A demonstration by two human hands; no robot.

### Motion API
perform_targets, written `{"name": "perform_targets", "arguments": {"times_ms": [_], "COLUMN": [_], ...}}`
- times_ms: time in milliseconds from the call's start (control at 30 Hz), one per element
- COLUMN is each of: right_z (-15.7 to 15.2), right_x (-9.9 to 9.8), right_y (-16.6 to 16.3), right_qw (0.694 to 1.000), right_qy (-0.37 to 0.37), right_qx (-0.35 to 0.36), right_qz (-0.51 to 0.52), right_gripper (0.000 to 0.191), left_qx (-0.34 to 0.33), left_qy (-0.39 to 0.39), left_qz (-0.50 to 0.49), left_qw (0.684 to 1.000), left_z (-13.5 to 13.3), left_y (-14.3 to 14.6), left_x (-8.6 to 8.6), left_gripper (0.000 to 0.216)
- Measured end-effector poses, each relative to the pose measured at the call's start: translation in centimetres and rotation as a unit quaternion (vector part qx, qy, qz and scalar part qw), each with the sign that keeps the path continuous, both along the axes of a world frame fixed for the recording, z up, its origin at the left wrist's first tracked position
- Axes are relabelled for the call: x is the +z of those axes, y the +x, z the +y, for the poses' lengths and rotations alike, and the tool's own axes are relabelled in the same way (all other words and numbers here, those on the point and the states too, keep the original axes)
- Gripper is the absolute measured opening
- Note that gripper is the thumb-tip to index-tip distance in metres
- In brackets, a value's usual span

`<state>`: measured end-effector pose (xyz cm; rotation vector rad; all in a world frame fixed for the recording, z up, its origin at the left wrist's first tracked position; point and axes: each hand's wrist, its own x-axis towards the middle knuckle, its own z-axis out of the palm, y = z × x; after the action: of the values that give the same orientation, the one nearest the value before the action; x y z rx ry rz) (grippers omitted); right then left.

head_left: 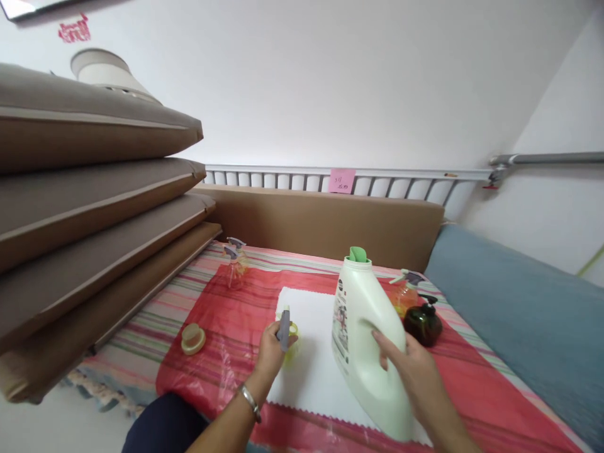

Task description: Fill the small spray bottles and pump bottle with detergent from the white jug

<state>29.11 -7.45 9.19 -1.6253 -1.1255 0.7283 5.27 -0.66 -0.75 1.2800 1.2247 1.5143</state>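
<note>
My right hand (408,365) is closed around the handle of a large pale green detergent jug (361,321). The jug has no cap on; a green pouring spout (358,254) shows at its mouth, and its body leans slightly. My left hand (272,346) grips a grey and white spray trigger head (284,330). Just beside those fingers is a clear bottle with yellowish liquid (293,352), on a white sheet (311,377). Part of that bottle is hidden by my hand, so I cannot tell whether my fingers touch it.
A translucent cap (193,339) lies on the red plastic sheet (221,352) at left. Clear spray bottles (234,272) stand behind it. To the right are an orange spray bottle (403,299) and a dark pump bottle (423,324). Stacked cushions (94,189) rise on the left.
</note>
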Motion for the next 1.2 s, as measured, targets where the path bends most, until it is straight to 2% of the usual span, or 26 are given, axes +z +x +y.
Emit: {"name": "perform_targets", "arguments": {"times_ms": [100, 233, 400, 567, 667, 933, 1067, 1200], "right_z": [-1.2, -1.7, -0.9, 0.3, 1.1, 2.9, 3.4, 3.5], "right_x": [2.7, 5.1, 6.0, 6.1, 6.3, 6.8, 7.1, 7.9], "right_y": [3.1, 5.3, 5.2, 3.7, 2.7, 1.1, 0.8, 0.3], "right_qw": [0.991, 0.949, 0.897, 0.862, 0.843, 0.787, 0.776, 0.765], "right_qy": [-0.046, -0.11, -0.174, -0.129, -0.114, -0.106, -0.114, -0.121], "right_qx": [0.04, 0.101, 0.215, 0.29, 0.302, 0.279, 0.275, 0.269], "right_qz": [-0.116, -0.277, -0.346, -0.394, -0.43, -0.54, -0.556, -0.573], "right_gripper": [0.037, 0.055, 0.053, 0.033, 0.026, 0.028, 0.029, 0.028], "left_qx": [-0.01, -0.028, -0.053, -0.067, -0.069, -0.065, -0.067, -0.071], "left_qy": [-0.011, -0.039, -0.062, -0.055, -0.048, -0.037, -0.033, -0.029], "left_qz": [-0.02, -0.048, -0.065, -0.067, -0.063, -0.054, -0.056, -0.057], "left_qw": [1.0, 0.998, 0.995, 0.994, 0.994, 0.996, 0.996, 0.995], "left_z": [0.4, 0.7, 0.9, 0.9, 0.9, 1.0, 1.2, 1.1], "left_y": [-0.1, -0.6, -0.9, -1.0, -1.1, -0.8, -0.8, -0.9], "left_x": [-1.1, -1.8, -2.0, -2.0, -1.8, -2.5, -3.1, -2.7], "left_gripper": [0.029, 0.038, 0.044, 0.039, 0.037, 0.032, 0.033, 0.03]}}
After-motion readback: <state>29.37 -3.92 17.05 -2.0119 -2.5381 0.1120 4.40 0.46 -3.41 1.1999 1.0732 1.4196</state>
